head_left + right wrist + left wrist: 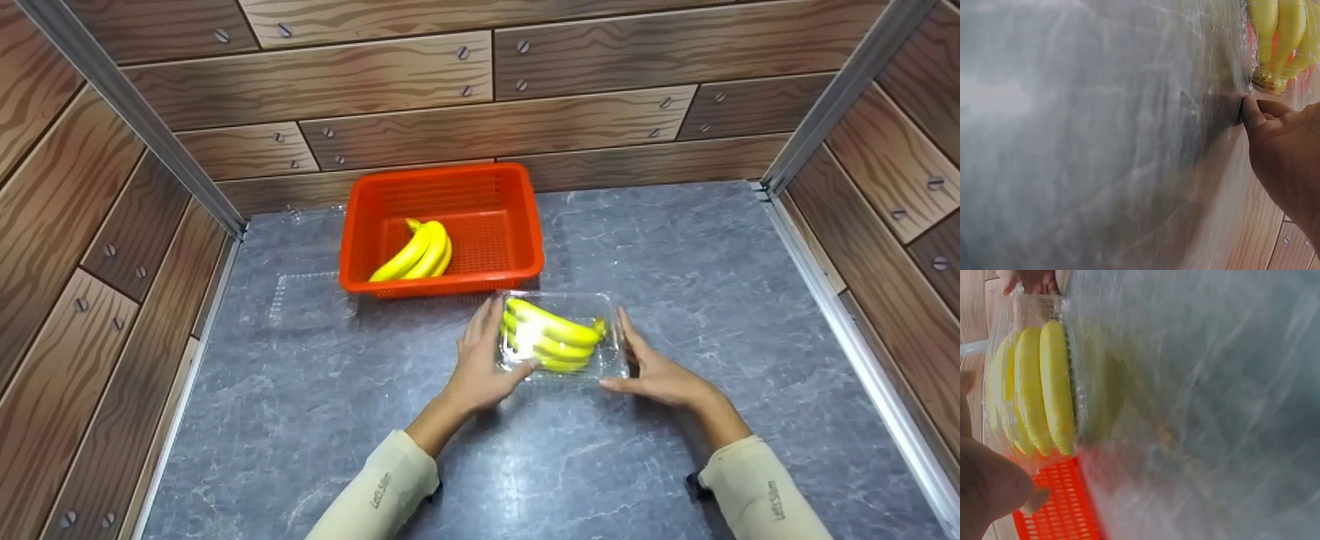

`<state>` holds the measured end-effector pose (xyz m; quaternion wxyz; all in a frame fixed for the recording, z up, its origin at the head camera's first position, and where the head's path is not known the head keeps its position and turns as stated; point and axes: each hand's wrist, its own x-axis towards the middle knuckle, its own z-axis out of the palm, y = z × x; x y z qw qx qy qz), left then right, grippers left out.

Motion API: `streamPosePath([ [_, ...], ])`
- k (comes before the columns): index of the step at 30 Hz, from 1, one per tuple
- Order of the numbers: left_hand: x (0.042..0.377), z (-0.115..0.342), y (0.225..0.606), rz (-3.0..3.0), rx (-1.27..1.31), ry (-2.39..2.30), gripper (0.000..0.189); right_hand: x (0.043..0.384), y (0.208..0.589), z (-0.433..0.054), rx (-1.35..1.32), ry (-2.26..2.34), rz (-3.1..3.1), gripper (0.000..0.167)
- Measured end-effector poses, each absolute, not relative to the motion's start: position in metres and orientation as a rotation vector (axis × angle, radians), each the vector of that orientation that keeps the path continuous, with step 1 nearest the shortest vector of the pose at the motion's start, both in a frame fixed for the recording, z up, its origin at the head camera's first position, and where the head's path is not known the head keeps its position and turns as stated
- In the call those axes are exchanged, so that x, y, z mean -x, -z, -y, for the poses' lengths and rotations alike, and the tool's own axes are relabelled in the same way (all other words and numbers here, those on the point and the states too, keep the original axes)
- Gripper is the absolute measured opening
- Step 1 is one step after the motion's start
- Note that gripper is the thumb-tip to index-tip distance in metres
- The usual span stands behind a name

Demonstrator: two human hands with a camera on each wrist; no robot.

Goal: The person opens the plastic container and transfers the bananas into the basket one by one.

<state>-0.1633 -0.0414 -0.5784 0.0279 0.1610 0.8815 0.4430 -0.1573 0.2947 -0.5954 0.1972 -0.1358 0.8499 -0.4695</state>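
A clear plastic box [611, 360] with a bunch of yellow bananas [559, 334] inside is between my two hands, in front of the red basket. My left hand [480, 371] grips its left end, with the thumb over the near side and the fingers along the far left. At the opposite end my right hand [664, 375] holds the box, its thumb at the near right corner. In the right wrist view, the banana stems [1272, 79] lie close to the right fingertips. The left wrist view shows the bananas [1030, 388] through the clear plastic wall.
A red plastic basket [534, 217] stands by the back wall with another bunch of bananas [420, 251] in it. To its left lie clear plastic pieces [311, 296] on the grey marbled surface [300, 420]. Wood-patterned walls [397, 75] enclose the back and both sides.
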Motion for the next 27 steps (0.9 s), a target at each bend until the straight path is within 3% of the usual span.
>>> streamPosePath([
  [5, 0.177, 0.033, 0.570, -2.909, -0.892, -0.814, 0.106, 0.158, 0.600, -0.295, 0.399, 1.371, -2.359, 0.125],
  [9, 0.187, 0.021, 0.562, -2.936, -1.049, -0.432, 0.102, 0.158, 0.602, -0.296, 0.387, 1.382, -2.334, 0.125],
  [27, 0.201, -0.023, 0.560, -2.925, -1.143, 0.010, 0.103, 0.161, 0.597, -0.296, 0.324, 1.405, -2.255, 0.124],
])
